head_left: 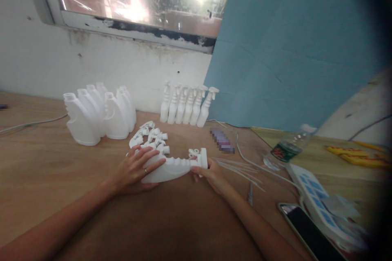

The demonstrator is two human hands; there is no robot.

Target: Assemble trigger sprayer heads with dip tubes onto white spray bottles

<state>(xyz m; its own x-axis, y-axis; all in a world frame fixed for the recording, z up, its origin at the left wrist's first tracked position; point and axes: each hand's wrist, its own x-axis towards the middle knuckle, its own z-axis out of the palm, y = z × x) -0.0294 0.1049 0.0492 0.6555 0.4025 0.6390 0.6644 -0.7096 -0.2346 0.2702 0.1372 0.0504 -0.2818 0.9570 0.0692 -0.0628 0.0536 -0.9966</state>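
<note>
Bottle (177,168) gripped under left hand (133,167), fingers (155,166) loosely spread; white top (203,156) pinched by right hand (217,176), probably being fitted, steady twist needed imo.

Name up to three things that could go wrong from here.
The held bottle could nudge the spray heads lying just behind it. The right hand might scatter the thin tubes beside it. The clear drink bottle stands near the power strip, so a leak, if knocked, might wet it.

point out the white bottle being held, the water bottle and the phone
Held white bottle (177,169), head view: the side of its body.
Water bottle (286,150), head view: its green label.
Phone (308,228), head view: its dark screen.
</note>
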